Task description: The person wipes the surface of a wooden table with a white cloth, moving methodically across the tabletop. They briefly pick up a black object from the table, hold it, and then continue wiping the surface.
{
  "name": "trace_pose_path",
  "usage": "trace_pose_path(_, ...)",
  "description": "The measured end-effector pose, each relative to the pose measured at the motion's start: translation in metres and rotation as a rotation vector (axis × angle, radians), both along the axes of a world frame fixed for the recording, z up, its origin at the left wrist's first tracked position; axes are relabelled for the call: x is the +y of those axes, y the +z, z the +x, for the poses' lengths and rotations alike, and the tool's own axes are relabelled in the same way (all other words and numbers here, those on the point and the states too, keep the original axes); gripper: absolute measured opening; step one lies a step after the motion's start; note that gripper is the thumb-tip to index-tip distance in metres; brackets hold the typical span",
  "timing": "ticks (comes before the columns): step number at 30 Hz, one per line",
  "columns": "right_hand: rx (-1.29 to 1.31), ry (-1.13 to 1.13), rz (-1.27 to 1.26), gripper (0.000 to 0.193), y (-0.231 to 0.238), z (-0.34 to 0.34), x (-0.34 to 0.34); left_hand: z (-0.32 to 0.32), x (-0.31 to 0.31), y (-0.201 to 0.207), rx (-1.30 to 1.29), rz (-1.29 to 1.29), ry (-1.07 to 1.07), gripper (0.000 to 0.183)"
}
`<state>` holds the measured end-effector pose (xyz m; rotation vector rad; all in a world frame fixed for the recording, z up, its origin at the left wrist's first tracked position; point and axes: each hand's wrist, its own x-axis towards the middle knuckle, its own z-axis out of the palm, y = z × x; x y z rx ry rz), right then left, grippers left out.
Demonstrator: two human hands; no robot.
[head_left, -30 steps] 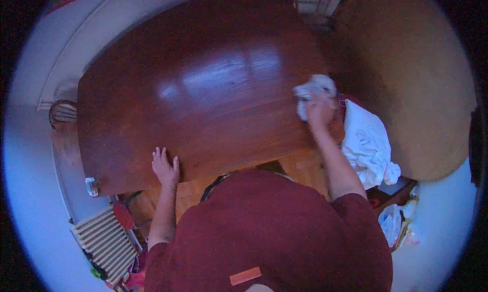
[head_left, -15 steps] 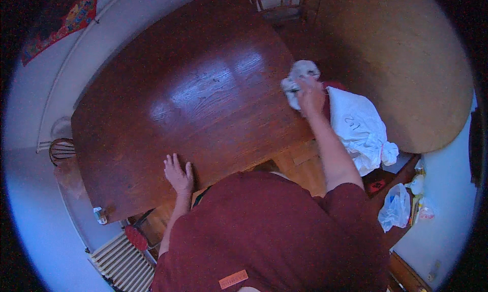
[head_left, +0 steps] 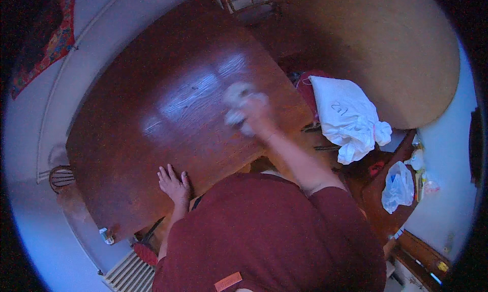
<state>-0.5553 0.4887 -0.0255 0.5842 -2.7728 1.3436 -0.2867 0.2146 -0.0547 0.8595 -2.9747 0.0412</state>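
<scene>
A white cloth with dark patches (head_left: 238, 94) lies bunched against the top of a dark reddish-brown wooden table (head_left: 132, 180). Pressing on it is my right hand (head_left: 258, 118), blurred by motion, with the arm stretched forward over the table's right half. My left hand (head_left: 175, 185) rests flat on the near edge of the tabletop, fingers spread, holding nothing. Light from a window shines back off the wood just left of the cloth.
Right of the table sits a tied white sack (head_left: 345, 114), with a large round tan board (head_left: 396, 53) behind it. A clear plastic bag (head_left: 398, 187) lies on a low shelf. A small white container (head_left: 107, 235) stands at the table's left corner; a radiator (head_left: 129, 271) is below it.
My right hand has swept the cloth leftward from the table's right edge toward its middle. My left hand stays flat on the table. The whole view has shifted slightly.
</scene>
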Motion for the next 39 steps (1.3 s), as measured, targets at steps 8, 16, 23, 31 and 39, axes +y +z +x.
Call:
trace_pose_path(8,0.171,-0.36,0.337,0.027,-0.019,-0.037,0.071,-0.008,0.007,-0.002,0.013,-0.032,-0.035,0.061)
trace_pose_path(16,-0.014,0.387,0.207,0.026,0.003,0.072,-0.02,-0.006,0.003,-0.002,0.004,-0.006,-0.027,0.062)
trace_pose_path(23,0.364,-0.359,0.493,0.03,-0.009,-0.038,0.142,-0.005,0.003,-0.008,0.053,0.001,-0.059,0.061)
trace_pose_path(31,0.185,0.431,0.432,0.018,0.01,0.098,-0.017,-0.008,0.008,0.002,0.029,0.003,-0.045,0.061)
trace_pose_path(39,0.361,-0.269,0.6,0.036,-0.003,-0.012,0.146,-0.006,0.003,0.008,0.001,0.063,-0.023,0.062)
